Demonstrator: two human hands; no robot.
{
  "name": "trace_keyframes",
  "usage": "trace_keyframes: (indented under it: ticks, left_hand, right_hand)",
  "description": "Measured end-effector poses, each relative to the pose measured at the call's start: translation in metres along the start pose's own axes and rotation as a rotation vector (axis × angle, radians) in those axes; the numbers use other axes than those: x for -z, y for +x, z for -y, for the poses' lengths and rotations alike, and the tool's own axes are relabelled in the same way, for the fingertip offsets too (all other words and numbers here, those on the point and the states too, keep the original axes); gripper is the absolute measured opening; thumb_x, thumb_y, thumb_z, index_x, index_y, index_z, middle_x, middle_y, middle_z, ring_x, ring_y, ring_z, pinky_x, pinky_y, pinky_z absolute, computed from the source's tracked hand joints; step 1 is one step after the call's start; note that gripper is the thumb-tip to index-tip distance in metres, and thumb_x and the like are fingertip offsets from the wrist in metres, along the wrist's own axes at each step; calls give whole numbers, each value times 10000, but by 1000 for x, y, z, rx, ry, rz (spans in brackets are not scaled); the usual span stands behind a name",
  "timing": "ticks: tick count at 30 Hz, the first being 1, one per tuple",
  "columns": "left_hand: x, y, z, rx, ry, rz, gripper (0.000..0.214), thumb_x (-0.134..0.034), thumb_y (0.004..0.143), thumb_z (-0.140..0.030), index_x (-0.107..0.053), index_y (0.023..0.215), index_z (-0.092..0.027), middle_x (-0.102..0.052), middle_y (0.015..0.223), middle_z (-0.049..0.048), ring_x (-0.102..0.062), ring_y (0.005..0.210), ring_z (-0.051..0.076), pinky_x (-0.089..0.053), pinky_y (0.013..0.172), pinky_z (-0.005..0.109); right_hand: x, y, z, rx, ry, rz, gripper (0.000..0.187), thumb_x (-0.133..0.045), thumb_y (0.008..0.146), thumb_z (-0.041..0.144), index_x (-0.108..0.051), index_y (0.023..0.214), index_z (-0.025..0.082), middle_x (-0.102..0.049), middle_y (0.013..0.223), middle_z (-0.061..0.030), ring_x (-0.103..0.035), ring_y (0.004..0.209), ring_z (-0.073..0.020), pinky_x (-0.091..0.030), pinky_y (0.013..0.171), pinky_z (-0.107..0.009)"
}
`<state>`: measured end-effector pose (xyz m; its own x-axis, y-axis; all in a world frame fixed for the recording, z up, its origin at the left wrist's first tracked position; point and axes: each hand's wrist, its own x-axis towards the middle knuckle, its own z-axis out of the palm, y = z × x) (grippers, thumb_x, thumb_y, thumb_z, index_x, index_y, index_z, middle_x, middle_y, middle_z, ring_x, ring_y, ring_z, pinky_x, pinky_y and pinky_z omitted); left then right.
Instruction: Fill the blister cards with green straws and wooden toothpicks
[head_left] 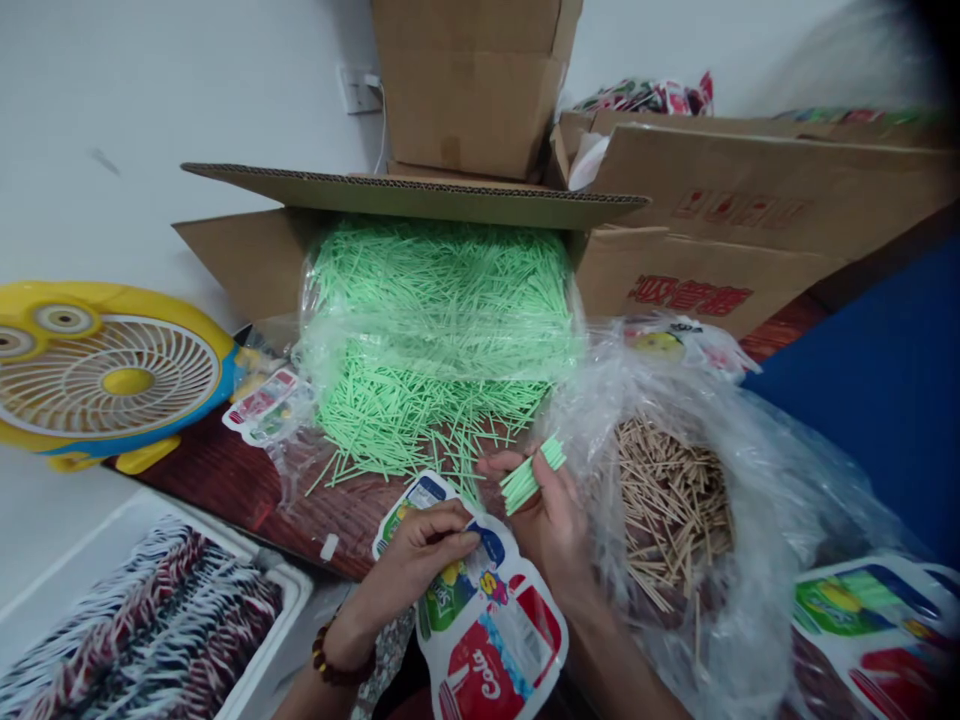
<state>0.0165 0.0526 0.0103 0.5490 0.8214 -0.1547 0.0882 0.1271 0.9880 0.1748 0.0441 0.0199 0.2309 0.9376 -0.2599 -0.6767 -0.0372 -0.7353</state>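
Note:
My left hand (420, 555) pinches the upper edge of a colourful printed pouch (480, 620) marked "Cola", held low in the middle of the view. My right hand (544, 505) is closed on a small bundle of green sticks (531, 472), just above and right of the pouch. A large heap of green sticks (420, 330) spills out of a clear plastic bag inside a tipped cardboard box (405, 195) straight ahead. To the right, a clear bag (757, 470) holds tan wooden sticks (671, 505).
A yellow and blue fan (105, 375) stands at the left. A white tray (289, 585) of striped packets lies at lower left. More printed pouches (870, 610) lie at lower right and by the fan. Cardboard boxes (750, 215) stack behind. Something blue (877, 390) fills the right side.

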Motion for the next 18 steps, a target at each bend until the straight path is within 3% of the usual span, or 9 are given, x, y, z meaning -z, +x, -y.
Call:
trace_keyframes:
  ticks: [4, 11, 14, 18]
  left_hand:
    - [-4, 2, -1, 17, 35, -38, 321, -603, 844, -379, -623, 624, -146, -487, 702, -12, -436, 658, 118, -360, 634, 222]
    - [-5, 7, 1, 17, 39, -75, 305, -611, 843, -359, -620, 624, -147, -469, 699, -17, -419, 655, 113, -351, 619, 211]
    - [-4, 9, 0, 20, 27, -82, 269, -641, 821, -357, -645, 654, -146, -502, 727, -11, -452, 686, 117, -369, 636, 209]
    - [-2, 13, -3, 59, -41, -48, 229, -679, 787, -354, -664, 695, -145, -537, 758, -5, -495, 711, 121, -402, 647, 204]
  right_hand:
    - [-6, -13, 2, -2, -89, -97, 231, -595, 822, 403, -629, 946, 211, -736, 941, -21, -676, 919, -203, -520, 785, -291]
    - [-7, -23, 4, -27, -165, -209, 225, -605, 787, 419, -621, 901, 226, -737, 850, 4, -676, 843, -192, -515, 709, -264]
    - [0, -27, 0, -19, -194, -183, 250, -589, 816, 415, -639, 964, 221, -732, 927, 1, -664, 863, -181, -510, 726, -257]
    - [9, -29, -2, -34, -239, -34, 253, -571, 860, 377, -648, 1040, 216, -704, 1060, -19, -648, 925, -177, -507, 777, -258]
